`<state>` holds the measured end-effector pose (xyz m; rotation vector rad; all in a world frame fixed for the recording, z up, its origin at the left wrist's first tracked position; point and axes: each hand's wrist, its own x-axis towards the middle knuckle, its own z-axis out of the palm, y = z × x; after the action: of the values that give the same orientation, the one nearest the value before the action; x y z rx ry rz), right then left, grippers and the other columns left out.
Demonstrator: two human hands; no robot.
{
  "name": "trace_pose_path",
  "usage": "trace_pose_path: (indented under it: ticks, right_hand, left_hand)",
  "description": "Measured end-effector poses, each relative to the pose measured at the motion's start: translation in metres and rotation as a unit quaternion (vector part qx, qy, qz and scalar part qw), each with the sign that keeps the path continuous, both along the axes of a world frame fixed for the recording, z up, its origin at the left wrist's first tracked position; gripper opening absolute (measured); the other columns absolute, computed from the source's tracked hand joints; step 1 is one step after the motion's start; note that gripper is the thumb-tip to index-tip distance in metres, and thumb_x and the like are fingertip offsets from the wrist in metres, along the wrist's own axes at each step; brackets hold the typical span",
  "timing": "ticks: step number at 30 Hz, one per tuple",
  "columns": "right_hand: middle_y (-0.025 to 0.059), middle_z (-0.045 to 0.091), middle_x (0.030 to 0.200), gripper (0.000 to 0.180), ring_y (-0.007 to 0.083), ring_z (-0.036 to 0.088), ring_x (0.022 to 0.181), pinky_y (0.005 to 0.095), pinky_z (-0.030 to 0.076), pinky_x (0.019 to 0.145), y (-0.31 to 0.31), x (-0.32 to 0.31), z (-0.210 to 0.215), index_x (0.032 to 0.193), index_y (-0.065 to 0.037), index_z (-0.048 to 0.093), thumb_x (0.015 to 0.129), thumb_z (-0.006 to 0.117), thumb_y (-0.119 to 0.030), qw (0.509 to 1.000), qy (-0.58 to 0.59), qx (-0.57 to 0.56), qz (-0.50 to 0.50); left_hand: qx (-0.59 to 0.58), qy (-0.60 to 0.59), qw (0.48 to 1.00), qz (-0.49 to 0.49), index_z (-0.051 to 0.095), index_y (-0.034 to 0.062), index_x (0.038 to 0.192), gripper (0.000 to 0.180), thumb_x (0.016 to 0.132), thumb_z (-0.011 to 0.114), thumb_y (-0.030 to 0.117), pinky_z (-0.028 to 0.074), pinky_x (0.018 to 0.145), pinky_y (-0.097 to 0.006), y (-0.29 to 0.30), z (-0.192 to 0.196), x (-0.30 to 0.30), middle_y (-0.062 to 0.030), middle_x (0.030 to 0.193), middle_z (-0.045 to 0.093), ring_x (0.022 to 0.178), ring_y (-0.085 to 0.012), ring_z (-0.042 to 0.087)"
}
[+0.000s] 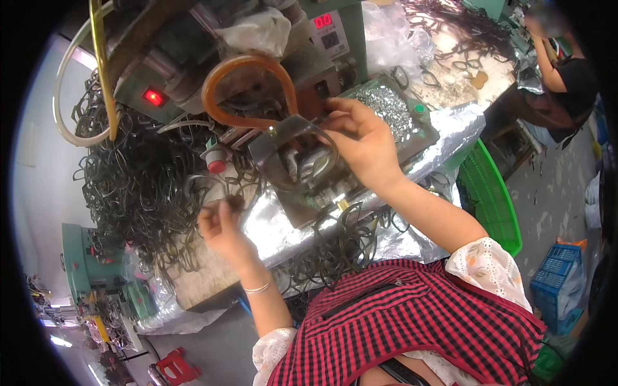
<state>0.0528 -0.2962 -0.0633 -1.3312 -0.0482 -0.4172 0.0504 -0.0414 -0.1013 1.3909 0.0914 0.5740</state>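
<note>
My right hand (365, 145) is at the machine's work head, thumb and fingers closed on a thin dark strap loop (336, 157). The loop curves in front of a grey metal block (283, 138). Lower and to the left, my left hand (224, 228) has its fingers pinched together at a dark strap (235, 203), partly smeared by motion. A red button (217, 166) sits just above that hand. Beyond my right hand lies a tray of small shiny metal pieces (389, 109).
A big heap of dark strap loops (141, 174) covers the left of the bench; more loops (338, 248) lie by my apron. An orange-brown tube (212, 80) arches over the machine. A green basket (496, 199) stands right. Another person (560, 77) works at far right.
</note>
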Motion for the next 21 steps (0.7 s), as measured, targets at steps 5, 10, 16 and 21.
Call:
trace_pose_path:
  ticks: [5,10,16,21]
  right_hand:
    - [0.0086,0.068,0.092,0.043,0.0119,0.064,0.089,0.0238,0.048,0.081,0.006,-0.007,0.028,0.123,0.004,0.052,0.081,0.064,0.001,0.995,0.05,0.05,0.067]
    - [0.0118,0.063,0.108,0.04,0.0148,0.063,0.097,0.0267,0.048,0.089,0.014,-0.029,0.037,0.124,0.003,0.051,0.084,0.056,0.0,0.997,0.003,0.06,0.049]
    - [0.0177,0.056,0.127,0.027,0.0358,0.046,0.126,0.0452,0.039,0.102,-0.066,0.001,-0.029,0.102,-0.008,0.066,0.076,0.066,-0.01,0.77,0.062,-0.578,-0.263]
    - [0.01,0.062,0.116,0.011,0.0317,0.05,0.12,0.0462,0.049,0.086,-0.095,0.012,-0.069,0.084,-0.009,0.066,0.073,0.068,-0.011,0.784,-0.01,-0.551,-0.284]
  left_hand:
    - [0.044,-0.278,0.949,-0.141,0.053,0.0017,0.101,0.007,0.094,0.053,0.002,0.056,0.076,-0.036,-0.03,0.102,-0.007,-0.0103,0.097,0.063,0.09,-0.0215,0.064]
    - [0.093,-0.274,0.946,-0.142,0.052,-0.0019,0.1,0.009,0.092,0.053,-0.001,0.057,0.076,-0.037,-0.038,0.108,0.001,-0.0114,0.093,0.062,0.085,-0.0234,0.064]
    - [0.132,-0.163,0.95,-0.233,0.058,-0.0023,0.095,0.017,0.081,0.067,-0.008,0.051,0.08,-0.027,-0.089,0.093,-0.032,-0.0133,0.093,0.066,0.087,-0.0177,0.065]
    - [0.256,-0.192,0.93,-0.183,0.062,-0.0038,0.088,0.015,0.077,0.072,-0.005,0.052,0.071,-0.028,-0.096,0.084,-0.023,-0.012,0.082,0.07,0.075,-0.0207,0.07]
